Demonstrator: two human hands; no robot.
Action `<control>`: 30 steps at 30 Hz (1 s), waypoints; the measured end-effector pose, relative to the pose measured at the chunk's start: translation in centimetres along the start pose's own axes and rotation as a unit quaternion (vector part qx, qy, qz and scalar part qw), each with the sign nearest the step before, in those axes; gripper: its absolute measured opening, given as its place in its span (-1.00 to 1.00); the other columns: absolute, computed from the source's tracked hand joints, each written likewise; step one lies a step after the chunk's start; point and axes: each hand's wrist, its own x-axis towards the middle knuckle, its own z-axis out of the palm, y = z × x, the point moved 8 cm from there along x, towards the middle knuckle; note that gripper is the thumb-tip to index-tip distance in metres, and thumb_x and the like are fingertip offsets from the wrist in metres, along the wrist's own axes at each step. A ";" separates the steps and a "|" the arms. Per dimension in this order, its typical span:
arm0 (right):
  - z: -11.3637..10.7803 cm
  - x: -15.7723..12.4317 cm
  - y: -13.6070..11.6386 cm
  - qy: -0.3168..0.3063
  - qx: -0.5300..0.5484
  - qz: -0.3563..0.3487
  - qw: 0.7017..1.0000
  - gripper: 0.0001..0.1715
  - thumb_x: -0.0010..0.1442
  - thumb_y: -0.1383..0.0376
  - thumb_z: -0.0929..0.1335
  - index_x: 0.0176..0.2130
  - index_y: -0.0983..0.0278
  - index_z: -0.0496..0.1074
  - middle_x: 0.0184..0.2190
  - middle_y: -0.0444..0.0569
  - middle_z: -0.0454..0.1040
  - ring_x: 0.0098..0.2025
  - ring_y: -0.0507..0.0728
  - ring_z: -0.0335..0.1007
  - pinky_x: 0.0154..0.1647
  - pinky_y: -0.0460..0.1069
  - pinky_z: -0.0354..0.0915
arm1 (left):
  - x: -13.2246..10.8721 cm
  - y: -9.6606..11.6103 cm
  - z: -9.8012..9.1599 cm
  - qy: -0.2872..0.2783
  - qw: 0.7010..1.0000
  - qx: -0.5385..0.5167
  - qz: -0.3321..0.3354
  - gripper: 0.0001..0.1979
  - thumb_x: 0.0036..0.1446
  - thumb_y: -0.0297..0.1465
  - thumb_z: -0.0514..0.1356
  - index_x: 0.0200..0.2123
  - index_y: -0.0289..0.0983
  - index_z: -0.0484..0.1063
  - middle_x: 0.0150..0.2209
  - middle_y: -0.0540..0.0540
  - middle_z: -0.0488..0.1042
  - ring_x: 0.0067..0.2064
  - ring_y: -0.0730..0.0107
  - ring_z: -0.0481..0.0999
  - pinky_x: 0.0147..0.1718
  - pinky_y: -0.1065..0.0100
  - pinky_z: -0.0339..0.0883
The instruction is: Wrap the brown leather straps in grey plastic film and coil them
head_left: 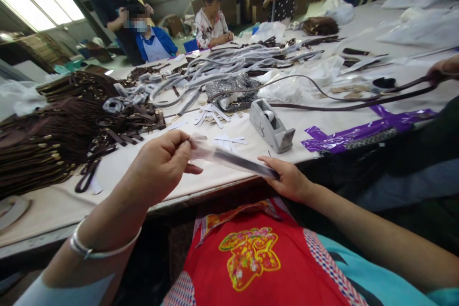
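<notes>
Between my two hands stretches a dark strap (244, 160) in a clear, whitish plastic wrapping (206, 149). My left hand (163, 167) pinches the loose plastic end between thumb and forefinger. The other end, where the dark strap shows through, is gripped by my right hand (290, 179). Both hands are just above the table's near edge. A grey tape dispenser (270, 126) stands on the table beyond my right hand. White paper strips (229, 139) lie scattered behind the wrapping.
Stacked dark brown pieces with gold-coloured metal (53, 134) fill the left side. Grey wrapped straps (229, 62) are heaped mid-table. Purple tape (344, 139) covers the edge at right, where another person's hand (446, 68) holds a long brown strap (344, 105). Several people are across the table.
</notes>
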 end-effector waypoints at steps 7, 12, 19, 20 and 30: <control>-1.9 3.5 -5.0 0.081 0.018 -0.087 0.993 -0.42 0.17 0.41 0.32 0.18 0.27 0.29 0.03 0.17 0.50 0.04 0.24 0.48 0.11 0.12 0.39 | 1.6 2.7 -0.4 0.041 0.999 0.008 0.031 -0.83 0.06 -0.32 0.24 -0.38 -0.32 0.43 -0.23 -0.09 0.51 -0.42 0.35 0.59 -0.50 0.36 0.59; -2.3 4.6 -5.7 0.096 0.025 -0.110 0.989 -0.50 0.19 0.42 0.32 0.13 0.24 0.33 -0.04 0.12 0.53 0.00 0.23 0.49 0.07 0.12 0.41 | 2.1 1.9 -1.0 0.043 0.999 -0.007 0.015 -0.83 0.09 -0.30 0.24 -0.37 -0.32 0.45 -0.50 0.02 0.41 -0.47 0.41 0.52 -0.42 0.30 0.61; -2.4 5.1 -6.9 0.104 -0.006 -0.122 0.987 -0.56 0.22 0.41 0.30 0.10 0.29 0.36 -0.05 0.15 0.54 -0.01 0.23 0.50 0.05 0.09 0.41 | 1.5 0.6 0.5 0.011 0.975 -0.205 -0.084 -0.77 0.05 -0.29 0.30 -0.36 -0.34 0.40 -0.42 -0.09 0.53 -0.40 0.36 0.58 -0.42 0.33 0.58; -2.5 5.2 -7.1 0.105 -0.022 -0.126 0.986 -0.57 0.21 0.43 0.29 0.08 0.29 0.37 -0.08 0.14 0.56 -0.04 0.23 0.52 0.02 0.08 0.43 | 1.5 0.2 0.6 0.007 0.976 -0.201 -0.085 -0.77 0.05 -0.28 0.29 -0.35 -0.34 0.40 -0.44 -0.08 0.52 -0.42 0.37 0.57 -0.46 0.34 0.56; -5.1 6.0 -8.0 0.062 -0.152 -0.197 0.966 -0.65 0.17 0.53 0.25 -0.09 0.32 0.46 -0.30 0.03 0.59 -0.32 0.15 0.55 -0.32 -0.05 0.39 | 2.2 0.9 -2.4 0.018 0.992 0.084 0.089 -0.76 0.17 -0.24 0.19 -0.23 -0.30 0.42 -0.36 -0.12 0.56 -0.28 0.25 0.59 -0.24 0.26 0.47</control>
